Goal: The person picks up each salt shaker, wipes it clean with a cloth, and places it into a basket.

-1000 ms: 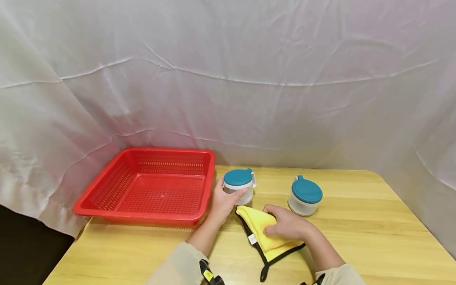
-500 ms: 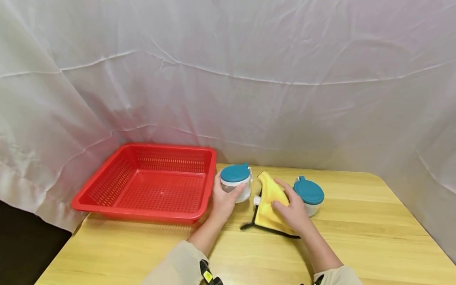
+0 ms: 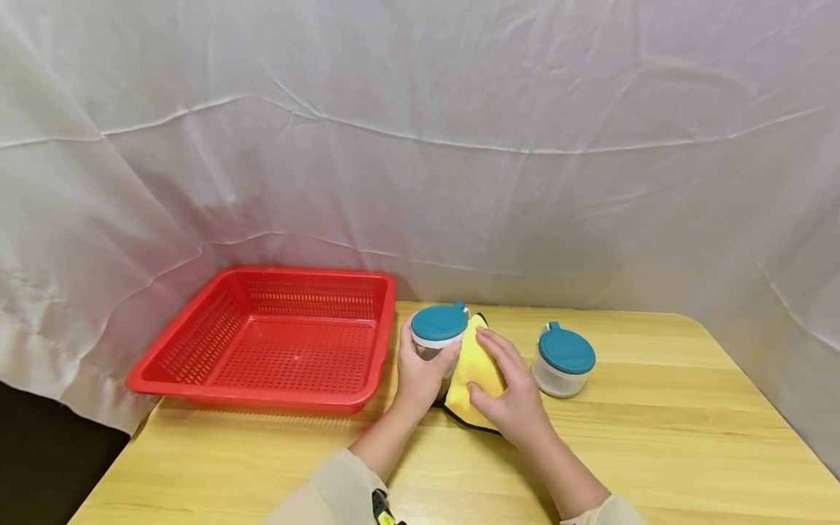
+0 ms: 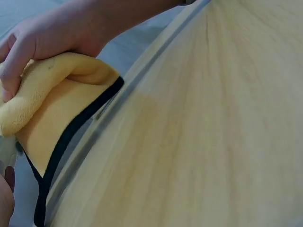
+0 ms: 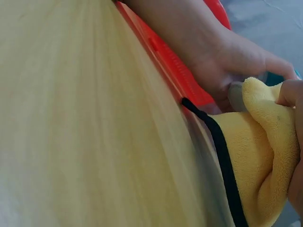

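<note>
A clear jar with a blue lid (image 3: pixel 438 322) is held by my left hand (image 3: pixel 420 375), its thumb across the front and its fingers round the left side. My right hand (image 3: pixel 515 394) grips a folded yellow cloth (image 3: pixel 474 379) with black edging, which lies against the jar's right side. In the right wrist view the yellow cloth (image 5: pixel 246 142) bunches under the fingers, and the left hand (image 5: pixel 236 61) shows behind it. The left wrist view catches the right hand (image 4: pixel 52 40) pinching the cloth (image 4: pixel 66 109). Most of the jar's body is hidden by hand and cloth.
A second jar with a blue lid (image 3: pixel 567 351) stands upright on the wooden table (image 3: pixel 689 408), right of the hands. At the left sits a red perforated basket (image 3: pixel 262 397). A pale curtain (image 3: pixel 459 146) hangs behind the table.
My right hand has lifted the yellow cloth from in front of the jars, then brought it left against the held jar. My left hand keeps its hold on that jar.
</note>
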Demonstrator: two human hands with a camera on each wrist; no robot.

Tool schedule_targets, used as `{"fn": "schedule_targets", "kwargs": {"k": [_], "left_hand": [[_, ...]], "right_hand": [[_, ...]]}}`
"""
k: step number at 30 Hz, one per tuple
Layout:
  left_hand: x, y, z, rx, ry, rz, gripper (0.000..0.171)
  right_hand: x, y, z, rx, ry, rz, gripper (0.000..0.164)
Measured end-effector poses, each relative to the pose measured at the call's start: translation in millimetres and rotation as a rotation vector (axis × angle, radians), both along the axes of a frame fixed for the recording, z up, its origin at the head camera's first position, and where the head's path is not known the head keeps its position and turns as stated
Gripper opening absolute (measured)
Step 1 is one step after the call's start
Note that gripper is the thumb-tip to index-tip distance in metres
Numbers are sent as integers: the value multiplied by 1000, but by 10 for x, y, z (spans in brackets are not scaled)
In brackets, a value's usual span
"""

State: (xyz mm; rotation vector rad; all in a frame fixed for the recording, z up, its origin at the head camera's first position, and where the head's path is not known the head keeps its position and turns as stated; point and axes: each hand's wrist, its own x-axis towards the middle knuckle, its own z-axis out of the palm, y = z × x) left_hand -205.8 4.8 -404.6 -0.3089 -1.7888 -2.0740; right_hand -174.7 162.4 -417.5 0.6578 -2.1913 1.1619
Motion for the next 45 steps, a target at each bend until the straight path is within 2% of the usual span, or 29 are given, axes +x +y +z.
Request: {"fn": "schedule_targets", "kwargs": {"k": [4,8,11,16,22,26,30,32,35,39,42,45], "left_hand": [[-1,-4,35,13,27,13,71],[-2,-15,46,30,43,-53,70],[2,-28,51,24,46,-110,70],[6,-49,76,-10,38,-167,71],[19,-78,131,-29,-4,-259,74],[32,-114,187,-52,2,-321,62],[27,-146,219,-79,38,-351,53],[7,-154,200,-78,32,-354,52],[-63,-144,105,-69,-2,-341,53],[-138,-112,-17,-103,-50,-304,67],[-143,-93,-31,-150,-58,-289,74],[-129,-74,-17,-173,-56,-266,72]], "right_hand": [[32,-32,34,57,99,17,72],[42,-38,35,60,126,-24,67],[43,-20,24,22,91,-58,63],[30,15,16,-38,15,-89,61],[7,32,23,-71,-24,-106,61],[-7,48,32,-116,-45,-106,61],[-13,59,40,-167,-86,-123,61],[-7,54,53,-189,-109,-137,61],[46,25,148,-239,-168,-167,57],[147,-16,336,-323,-271,-216,52],[176,-29,395,-356,-305,-239,51],[194,-53,406,-368,-282,-239,50]]}}
